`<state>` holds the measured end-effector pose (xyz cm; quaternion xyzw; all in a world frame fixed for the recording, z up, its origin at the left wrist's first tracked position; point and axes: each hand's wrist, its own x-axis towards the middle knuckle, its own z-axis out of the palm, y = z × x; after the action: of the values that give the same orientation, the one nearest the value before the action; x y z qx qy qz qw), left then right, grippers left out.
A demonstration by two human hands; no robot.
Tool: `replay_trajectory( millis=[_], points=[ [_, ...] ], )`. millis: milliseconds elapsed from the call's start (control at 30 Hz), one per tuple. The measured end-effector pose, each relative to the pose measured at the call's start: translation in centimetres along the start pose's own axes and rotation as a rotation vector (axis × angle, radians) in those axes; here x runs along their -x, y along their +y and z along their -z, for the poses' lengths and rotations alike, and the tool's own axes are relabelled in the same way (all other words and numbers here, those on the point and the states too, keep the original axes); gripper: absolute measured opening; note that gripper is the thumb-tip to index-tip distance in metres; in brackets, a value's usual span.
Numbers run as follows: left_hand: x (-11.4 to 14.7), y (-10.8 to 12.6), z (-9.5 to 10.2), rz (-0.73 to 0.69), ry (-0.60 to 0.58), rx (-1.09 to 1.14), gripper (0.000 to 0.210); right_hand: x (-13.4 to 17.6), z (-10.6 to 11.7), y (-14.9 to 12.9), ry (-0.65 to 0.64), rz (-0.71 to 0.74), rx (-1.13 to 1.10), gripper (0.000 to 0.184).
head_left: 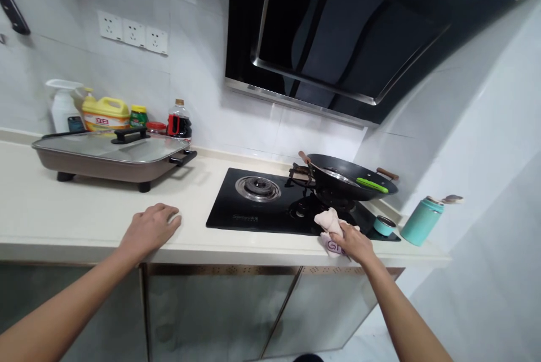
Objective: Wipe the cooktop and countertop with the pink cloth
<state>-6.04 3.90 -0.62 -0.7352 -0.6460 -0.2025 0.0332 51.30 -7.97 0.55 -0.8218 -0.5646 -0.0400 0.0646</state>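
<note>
My right hand point(355, 242) is closed on a pale pink cloth point(328, 221) with purple lettering. The cloth lies bunched at the front edge of the black gas stove point(236, 212), and part of it hangs toward the counter edge. My left hand point(153, 229) rests palm down on the cream countertop point(194, 193), left of the stove, with nothing in it; its fingers are loosely stretched. Behind my right hand, a black wok point(350, 173) with wooden handles sits on the right burner. A bright green handle point(372, 185) lies across the wok.
An electric griddle point(105, 167) with a glass lid stands at left, with cleaning bottles point(105, 115) and a dark sauce bottle point(179, 119) behind. A turquoise container point(422, 221) and small turquoise cup point(384, 226) stand at right. A black range hood point(321, 40) overhangs the stove.
</note>
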Motion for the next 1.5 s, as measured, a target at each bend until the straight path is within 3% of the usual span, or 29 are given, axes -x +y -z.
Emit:
replay_trajectory(
  millis=[100,300,533,667,800,933,1067,1267,1500],
  points=[
    [0.2,0.3,0.2,0.005,-0.011,-0.01,0.054,1.2,-0.8,-1.3,0.046,0.042,-0.043,0.05],
    [0.6,0.6,0.3,0.009,-0.004,-0.026,0.056,2.4,-3.2,-4.9,0.257,0.15,-0.15,0.042],
    [0.8,0.6,0.3,0.006,-0.002,-0.03,0.054,4.1,-3.3,-13.3,0.223,0.494,-0.364,0.028],
    [1.0,0.6,0.3,0.0,0.018,-0.034,0.051,2.8,-2.6,-16.5,0.214,0.379,-0.469,0.023],
    [1.1,0.5,0.2,0.006,0.03,-0.025,0.048,-1.2,-1.3,-18.0,0.205,0.21,-0.512,0.037],
    [1.2,0.4,0.1,0.015,0.039,-0.018,0.045,-4.5,-0.7,-20.0,0.19,0.237,-0.44,0.06],
    [1.3,0.4,0.0,0.005,0.046,-0.008,0.044,-5.0,-0.9,-21.9,0.117,0.22,-0.329,0.058],
    [1.2,0.7,0.3,0.006,0.019,-0.03,0.047,-1.8,-0.8,-26.0,0.047,0.329,-0.261,0.061],
    [1.2,0.3,0.5,-0.013,0.006,-0.059,0.048,5.5,-1.5,-36.1,0.092,0.798,-0.355,0.053]
  ],
)
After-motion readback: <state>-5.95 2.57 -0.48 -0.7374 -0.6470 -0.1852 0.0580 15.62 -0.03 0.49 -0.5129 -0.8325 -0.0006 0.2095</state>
